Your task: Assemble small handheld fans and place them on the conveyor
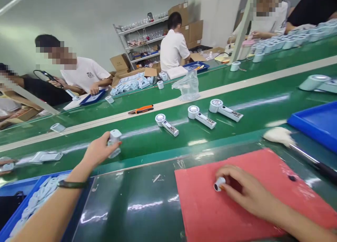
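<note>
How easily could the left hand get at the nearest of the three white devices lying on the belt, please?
Probably not at once: the left hand is shut on a white device. The path along the green belt to the nearest lying device looks free.

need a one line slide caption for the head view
Left hand grips a handheld fan at the green conveyor; right hand holds a small white cap on the red mat.

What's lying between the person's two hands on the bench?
In the head view, between the left hand gripping a white device and the right hand on a small white cap, there is dark glossy bench and the red mat's edge.
</note>
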Demonstrator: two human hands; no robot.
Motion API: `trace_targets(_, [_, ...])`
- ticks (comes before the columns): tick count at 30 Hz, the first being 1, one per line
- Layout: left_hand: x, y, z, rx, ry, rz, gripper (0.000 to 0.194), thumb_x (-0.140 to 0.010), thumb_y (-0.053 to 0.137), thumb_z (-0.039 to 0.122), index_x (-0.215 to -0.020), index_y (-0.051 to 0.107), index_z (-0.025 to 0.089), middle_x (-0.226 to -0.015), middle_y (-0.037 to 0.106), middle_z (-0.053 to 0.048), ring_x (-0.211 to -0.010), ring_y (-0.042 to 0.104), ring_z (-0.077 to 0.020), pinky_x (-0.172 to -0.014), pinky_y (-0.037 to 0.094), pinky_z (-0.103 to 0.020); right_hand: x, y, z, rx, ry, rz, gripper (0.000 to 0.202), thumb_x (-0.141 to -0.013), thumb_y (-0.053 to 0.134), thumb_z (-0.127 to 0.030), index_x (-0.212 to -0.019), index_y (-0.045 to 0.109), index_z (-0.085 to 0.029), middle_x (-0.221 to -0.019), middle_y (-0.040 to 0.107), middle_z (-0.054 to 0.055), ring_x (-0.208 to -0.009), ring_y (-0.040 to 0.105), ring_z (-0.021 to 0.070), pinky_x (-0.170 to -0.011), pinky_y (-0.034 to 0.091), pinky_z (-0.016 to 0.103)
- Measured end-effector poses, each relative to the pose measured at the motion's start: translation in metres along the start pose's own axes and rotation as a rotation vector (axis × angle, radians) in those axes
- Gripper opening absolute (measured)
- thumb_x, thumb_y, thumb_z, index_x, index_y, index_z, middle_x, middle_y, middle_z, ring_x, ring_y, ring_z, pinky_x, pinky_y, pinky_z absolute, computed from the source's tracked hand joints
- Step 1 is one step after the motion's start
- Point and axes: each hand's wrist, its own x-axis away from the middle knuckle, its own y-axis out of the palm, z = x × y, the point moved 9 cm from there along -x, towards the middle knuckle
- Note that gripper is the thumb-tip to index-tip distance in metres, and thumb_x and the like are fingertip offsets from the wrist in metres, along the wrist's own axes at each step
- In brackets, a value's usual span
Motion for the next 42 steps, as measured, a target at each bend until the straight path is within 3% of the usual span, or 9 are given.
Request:
trace_targets(6, [0.121, 0.016, 0.233, 0.043, 0.819, 0.177, 0.035, -0.091, 0.059, 0.037, -0.123, 0.060, 0.022, -0.091, 0.066, -0.006, -0.082, 0.060, -0.0212, -0.072, 0.047, -0.034, 0.019, -0.019, 0.003, 0.258, -0.070, -0.040, 0.027, -0.106, 0.041, -0.032, -0.103, 0.066, -0.023, -0.102, 0.062, 0.005, -0.091, 0.061, 0.0296, -0.076, 0.051, 0.045])
trace_targets(10, [0.165, 0.047, 0.312, -0.050, 0.972, 0.180, 0.044, -0.086, 0.077, 0.040, -0.122, 0.060, 0.021, -0.088, 0.062, -0.005, -0.085, 0.058, -0.0232, -0.082, 0.050, -0.040, 0.039, -0.048, 0.027, 0.342, 0.043, 0.053, 0.031, -0.105, 0.043, -0.042, -0.105, 0.068, -0.023, -0.103, 0.063, 0.004, -0.083, 0.063, 0.0289, -0.066, 0.050, 0.043])
trace_targets(16, [0.153, 0.056, 0.298, 0.101, 0.923, 0.032, 0.032, -0.084, 0.078, 0.033, -0.109, 0.064, 0.018, -0.100, 0.064, -0.009, -0.094, 0.060, -0.0254, -0.081, 0.051, -0.042, 0.037, -0.067, 0.004, 0.251, 0.108, 0.154, 0.033, -0.102, 0.045, -0.046, -0.102, 0.068, -0.023, -0.097, 0.065, 0.003, -0.074, 0.061, 0.0261, -0.060, 0.045, 0.037])
trace_targets(20, [0.145, 0.057, 0.282, 0.253, 0.888, -0.026, 0.026, -0.086, 0.074, 0.030, -0.108, 0.064, 0.018, -0.110, 0.066, -0.009, -0.100, 0.061, -0.0239, -0.086, 0.054, -0.041, 0.012, -0.035, -0.034, 0.182, 0.008, 0.116, 0.022, -0.099, 0.049, -0.034, -0.099, 0.066, -0.021, -0.089, 0.061, 0.001, -0.067, 0.058, 0.0219, -0.058, 0.041, 0.034])
trace_targets(24, [0.146, 0.057, 0.280, 0.396, 0.882, -0.038, 0.029, -0.088, 0.073, 0.029, -0.113, 0.063, 0.019, -0.114, 0.067, -0.008, -0.106, 0.062, -0.0226, -0.093, 0.055, -0.042, -0.003, 0.002, -0.051, 0.417, -0.065, 0.066, 0.005, -0.092, 0.061, -0.017, -0.095, 0.064, -0.018, -0.089, 0.057, 0.001, -0.069, 0.056, 0.0225, -0.056, 0.038, 0.034])
trace_targets(29, [0.148, 0.054, 0.277, 0.543, 0.898, -0.065, 0.018, -0.097, 0.060, 0.029, -0.112, 0.066, 0.021, -0.115, 0.069, -0.007, -0.109, 0.062, -0.0191, -0.097, 0.054, -0.039, 0.000, 0.008, -0.060, 0.503, -0.115, 0.073, 0.010, -0.092, 0.069, -0.009, -0.094, 0.063, -0.016, -0.088, 0.055, 0.001, -0.075, 0.057, 0.0246, -0.060, 0.042, 0.035])
trace_targets(33, [0.145, 0.056, 0.277, 0.589, 0.879, -0.061, 0.017, -0.098, 0.055, 0.024, -0.106, 0.069, 0.021, -0.108, 0.069, -0.007, -0.104, 0.062, -0.0196, -0.092, 0.055, -0.040, 0.003, 0.003, -0.053, 0.355, -0.072, 0.109, 0.018, -0.095, 0.071, -0.002, -0.093, 0.064, -0.018, -0.094, 0.057, 0.000, -0.083, 0.059, 0.0250, -0.070, 0.046, 0.037])
trace_targets(38, [0.147, 0.052, 0.278, 0.612, 0.895, -0.035, 0.016, -0.098, 0.055, 0.023, -0.103, 0.070, 0.022, -0.104, 0.069, -0.006, -0.101, 0.062, -0.0192, -0.091, 0.055, -0.039, 0.007, 0.013, -0.003, -0.134, 0.219, 0.085, 0.028, -0.100, 0.066, 0.006, -0.111, 0.059, -0.019, -0.110, 0.061, 0.003, -0.100, 0.062, 0.0236, -0.085, 0.055, 0.035])
trace_targets(42, [0.167, 0.045, 0.274, 0.595, 0.950, -0.010, 0.010, -0.096, 0.061, 0.027, -0.101, 0.067, 0.021, -0.110, 0.070, -0.006, -0.120, 0.061, -0.0237, -0.102, 0.054, -0.045, 0.014, 0.021, -0.019, 0.014, 0.121, -0.090, 0.056, -0.097, 0.079, 0.005, -0.139, 0.051, -0.020, -0.128, 0.055, 0.008, -0.114, 0.055, 0.0296, -0.099, 0.051, 0.048])
